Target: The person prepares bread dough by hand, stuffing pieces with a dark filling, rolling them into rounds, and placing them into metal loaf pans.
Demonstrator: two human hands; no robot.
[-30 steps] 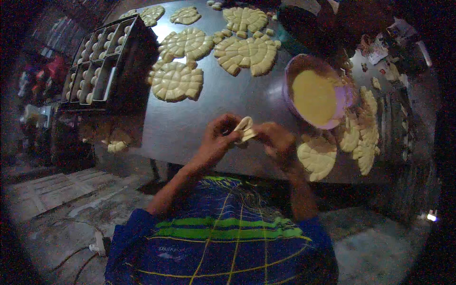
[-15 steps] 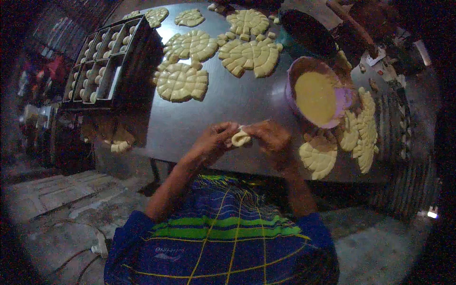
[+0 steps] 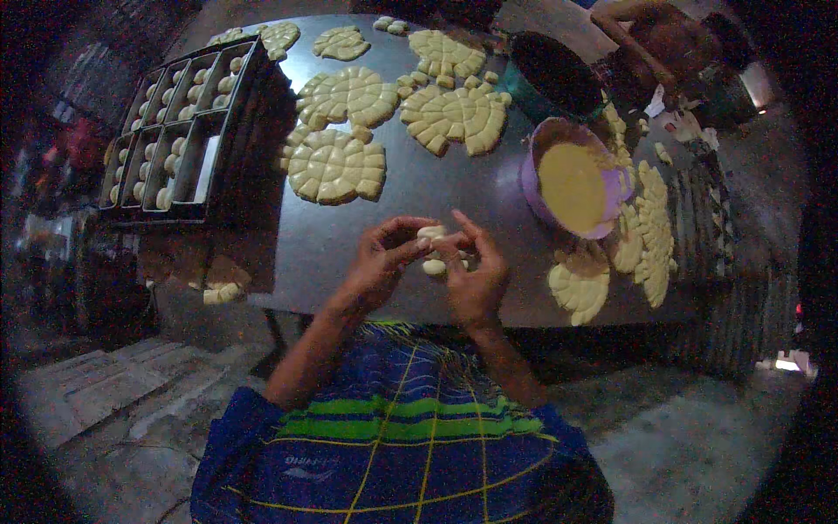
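Observation:
Over the near part of the metal table, both hands come together around a small pale piece of dough [image 3: 430,233]. My left hand [image 3: 381,258] pinches it between thumb and fingertips. My right hand [image 3: 476,275] meets it from the other side, thumb and fingers against the dough, one finger raised. Just below the fingers another bit of dough [image 3: 434,265] shows, partly covered; whether it is joined to the first I cannot tell. To the right stands a purple bowl [image 3: 530,179] with a yellow mass [image 3: 572,188] inside.
Scored dough slabs [image 3: 336,166] lie across the table [image 3: 349,236], with more dough pieces [image 3: 653,236] on the right. Partitioned black trays [image 3: 209,109] hold dough balls at left. Behind the bowl is a dark green basin [image 3: 515,92]. Another person [image 3: 676,44] is at the far right.
The folded dough between my hands now appears as smaller rounded pieces. My right hand has turned more upright and shifted left. The view has moved slightly, and the other person shows more clearly.

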